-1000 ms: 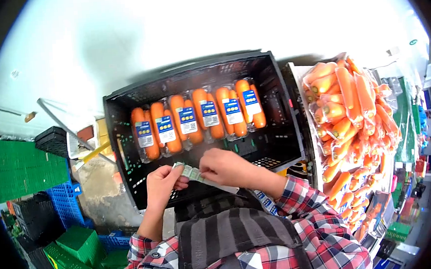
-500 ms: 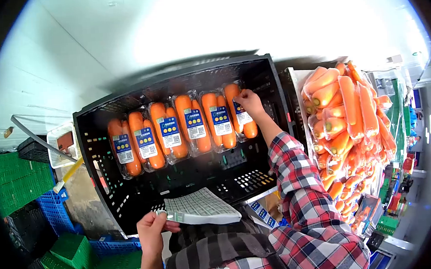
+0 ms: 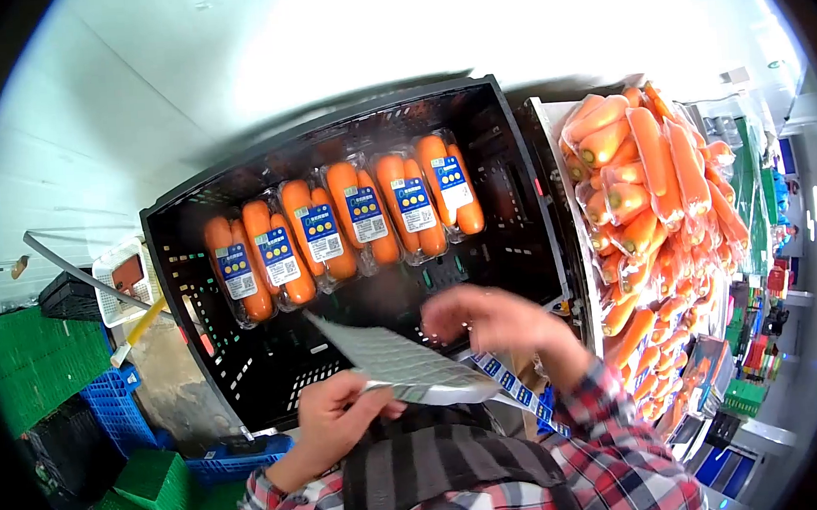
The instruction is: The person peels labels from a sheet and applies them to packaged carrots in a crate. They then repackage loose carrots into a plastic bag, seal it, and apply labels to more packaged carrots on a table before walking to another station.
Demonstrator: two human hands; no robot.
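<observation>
My left hand (image 3: 336, 416) grips a sheaf of pale grid-printed sheets (image 3: 401, 360) by its left edge, with the thumb on top. Blurred by motion, my right hand (image 3: 501, 322) hovers over the sheets' right part; its fingers are too smeared to read. Beyond both hands is a black crate (image 3: 508, 193) holding a row of several clear packs of carrots, each with a blue and white label. The rightmost carrot pack (image 3: 449, 185) shows its label uncovered. A strip of blue and white labels (image 3: 520, 390) hangs below the right hand.
A large heap of bagged carrots (image 3: 653, 203) lies to the right of the crate. At left stand a white basket (image 3: 113, 315), green crates (image 3: 40, 352) and a blue crate (image 3: 109, 404). A grey bar (image 3: 82, 270) slants toward the black crate's left side.
My right hand has left the rightmost carrot pack and come back toward my body, over the sheets. The left hand and its sheets have shifted right, and the blue label strip shows more.
</observation>
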